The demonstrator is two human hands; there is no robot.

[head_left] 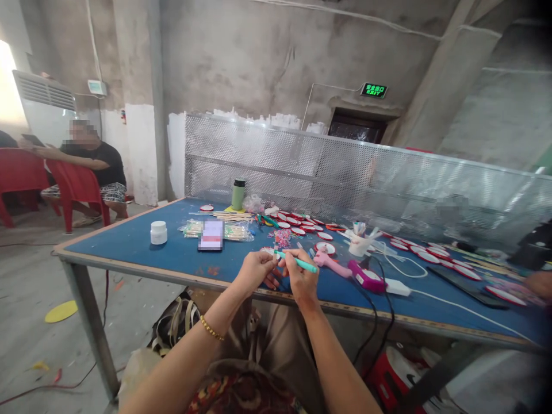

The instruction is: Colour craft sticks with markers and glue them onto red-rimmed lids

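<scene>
Teal pen [297, 263]; blue table [129, 244]; bracelet [211, 329] seemingly gold.

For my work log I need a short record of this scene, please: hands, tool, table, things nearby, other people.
right hand: grips a green pen
left hand: curled at the pen tip, contents unclear
table: blue top
on it: phone, white jar, bottle, pink glue gun, cup
background: person on red chair, left

2 forearms forward, left hand [255, 270] beside right hand [302, 279], fingers [271, 280] curled.
</scene>
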